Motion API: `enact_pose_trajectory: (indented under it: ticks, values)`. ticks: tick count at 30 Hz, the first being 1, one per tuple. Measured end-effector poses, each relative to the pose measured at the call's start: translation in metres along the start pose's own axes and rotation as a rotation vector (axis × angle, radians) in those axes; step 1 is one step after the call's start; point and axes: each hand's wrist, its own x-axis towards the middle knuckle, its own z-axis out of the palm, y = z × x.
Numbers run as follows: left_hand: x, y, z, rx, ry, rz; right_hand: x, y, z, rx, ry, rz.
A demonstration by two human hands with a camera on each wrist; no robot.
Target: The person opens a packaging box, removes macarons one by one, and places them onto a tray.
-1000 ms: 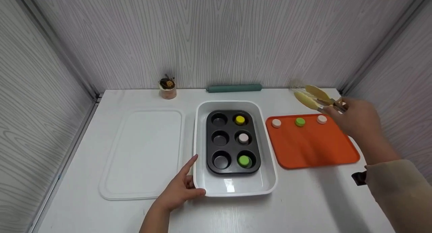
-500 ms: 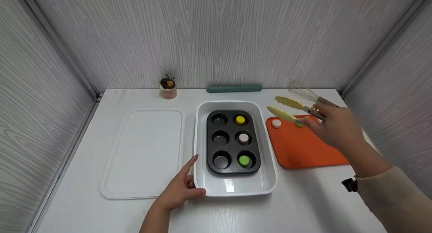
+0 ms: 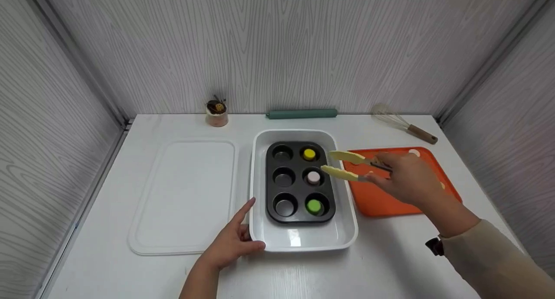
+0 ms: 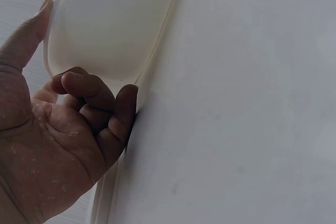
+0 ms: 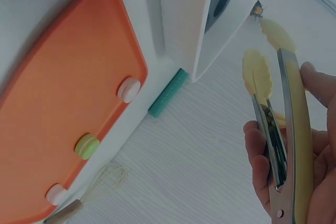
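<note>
in the last second the right hand [image 3: 407, 180] has swung the yellow tongs [image 3: 347, 165] from the far right corner of the counter [image 3: 390, 264], across the orange mat [image 3: 381, 201], to the right rim of the white tray [image 3: 303, 242]. the tong tips stand parted, just at three o'clock of the pale pink disc [image 3: 313, 177] in the middle right cup of the dark muffin pan [image 3: 299, 182]. by my reading a pick from that cup is being lined up. the right hand's fingers are wrapped round the tong handles. the left hand [image 3: 232, 242] has not shifted: it grips the tray's near left corner, thumb along the rim and fingers curled under.

the yellow disc [image 3: 309, 154] sits at twelve o'clock of the pink one, the green disc [image 3: 313, 206] at six. the pan's left cups are bare. the tray wall stands close at three o'clock of the pan, so the tips have little side room; open counter lies at six o'clock, and the white lid [image 3: 184, 195] at nine.
</note>
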Motion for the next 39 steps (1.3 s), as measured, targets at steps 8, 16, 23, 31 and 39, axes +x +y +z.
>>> enact_pose_trajectory:
  ticks: [8,16,23,31,39]
  values:
    - [-0.001,0.0,0.001,-0.005,-0.004,0.001,-0.001,-0.008,0.011,0.033,-0.166,-0.047]
    - [0.0,-0.002,0.001,-0.014,-0.002,0.003,0.0,-0.009,0.023,0.065,-0.27,-0.045]
    - [0.0,-0.003,0.001,-0.034,-0.008,0.003,-0.002,-0.009,0.032,0.052,-0.286,-0.091]
    - [-0.001,-0.003,0.001,-0.027,-0.004,0.0,-0.002,-0.015,0.034,0.034,-0.336,-0.052]
    - [-0.001,-0.002,0.001,-0.031,-0.008,0.004,0.0,-0.019,0.036,-0.004,-0.377,-0.037]
